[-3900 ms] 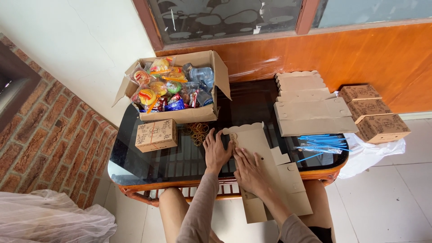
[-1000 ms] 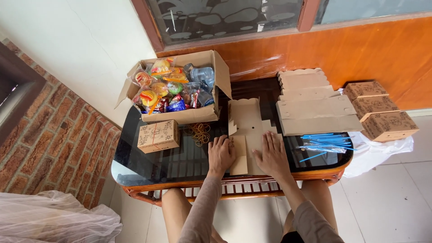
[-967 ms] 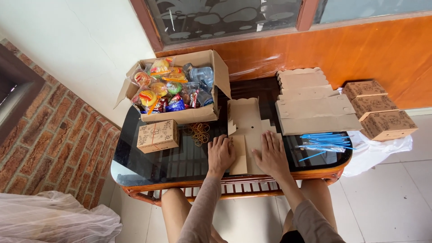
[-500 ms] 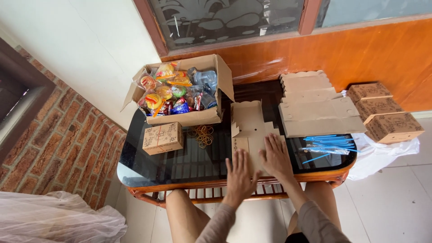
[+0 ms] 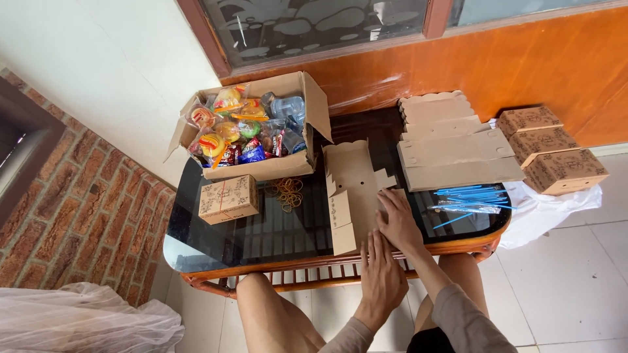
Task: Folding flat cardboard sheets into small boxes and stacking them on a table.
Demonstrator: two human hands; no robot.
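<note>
Dark glass tabletop [image 5: 261, 229] on a rattan frame, set against an orange panelled wall, serves as my work surface. My right hand [image 5: 398, 221] lies flat, fingers spread, pressing the right side of the unfolded brown cardboard blank [image 5: 353, 189], gripping nothing. My left hand [image 5: 381, 278] is likewise open and empty, palm down at the table's near edge, just beside the blank's near right corner. The blank's left flap stands partly raised. Beyond it sit an open carton of snacks and water cups [image 5: 255, 131], a closed printed box [image 5: 227, 198], loose rubber bands [image 5: 286, 191], a stack of flat blanks [image 5: 451, 150] and blue straws [image 5: 471, 201]. Risk noted: the blank overhangs smooth glass; uneven pressure could make it slide toward the edge, or crease off its score lines.
</note>
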